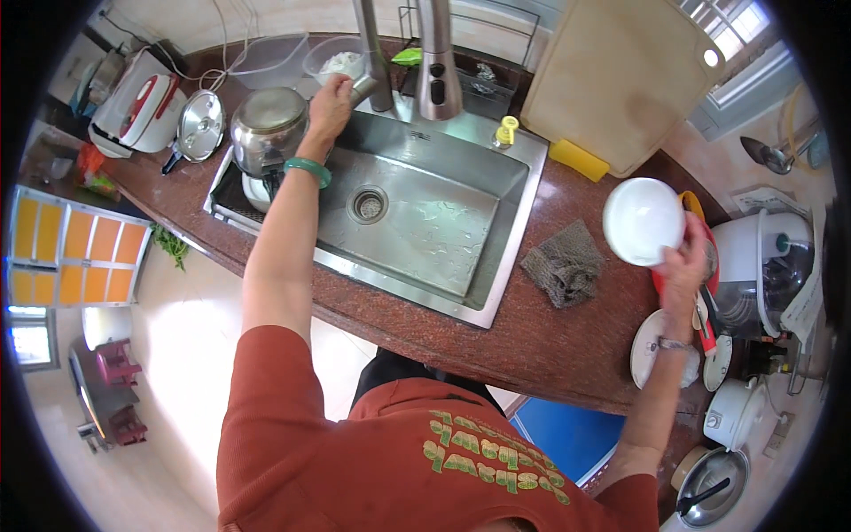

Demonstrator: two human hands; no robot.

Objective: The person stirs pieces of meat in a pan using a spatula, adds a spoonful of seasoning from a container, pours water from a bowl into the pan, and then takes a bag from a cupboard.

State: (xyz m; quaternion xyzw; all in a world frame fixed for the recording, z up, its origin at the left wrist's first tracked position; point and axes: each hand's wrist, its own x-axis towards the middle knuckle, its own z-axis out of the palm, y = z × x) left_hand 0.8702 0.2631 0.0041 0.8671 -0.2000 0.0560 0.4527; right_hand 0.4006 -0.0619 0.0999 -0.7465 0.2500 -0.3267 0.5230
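Observation:
At the sink's back left, my left hand (332, 106) has its fingers closed around the end of the metal faucet lever (364, 88). The pull-out spray head (439, 86) hangs over the stainless steel sink (425, 226), whose floor carries drops of water near the drain strainer (367, 205). Off to the right, my right hand (685, 256) grips a white bowl (641, 219) by its rim, above the counter. Under that forearm lies a plate (645, 346), partly covered. A crumpled grey cloth (565, 263) rests between the sink and the bowl.
Left of the sink stand a steel pot (269, 133), a pressure cooker lid (201, 126) and a white-and-red rice cooker (139, 110). A cutting board (611, 80) leans behind a yellow sponge (578, 159). A dish box (758, 272) and a white electric pot (734, 412) line the right wall.

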